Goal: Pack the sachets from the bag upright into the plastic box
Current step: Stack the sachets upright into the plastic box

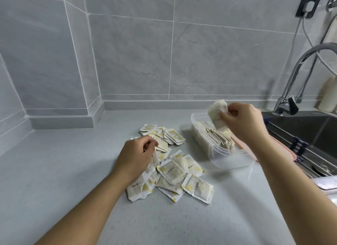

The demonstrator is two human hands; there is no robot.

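Grey marbled wall tiles (136, 53) back a pale speckled worktop (63, 171), with a dark sink (310, 131) and a chrome tap (299, 65) at the right edge. From my remote seat I see the plastic box (231, 162) on the worktop just left of the sink. It is clear, lying lengthwise from far to near, and it rests on or against something flat and pink (280, 148). A row of packed sachets (217, 137) stands upright in its far and middle part, while the near end holds none.

The right grip (244, 120) hovers over the far end of the box. Its fingers and thumb are closed on a small bundle of sachets (217, 111), held above the packed row and tilted.

The loose sachets (175, 170), white with yellow print, lie scattered flat and overlapping on the worktop left of the box, near the middle of my view. The left grip (138, 153) rests on that heap, palm down, with its fingers curled narrow and pinching at a sachet on the far side of the pile.
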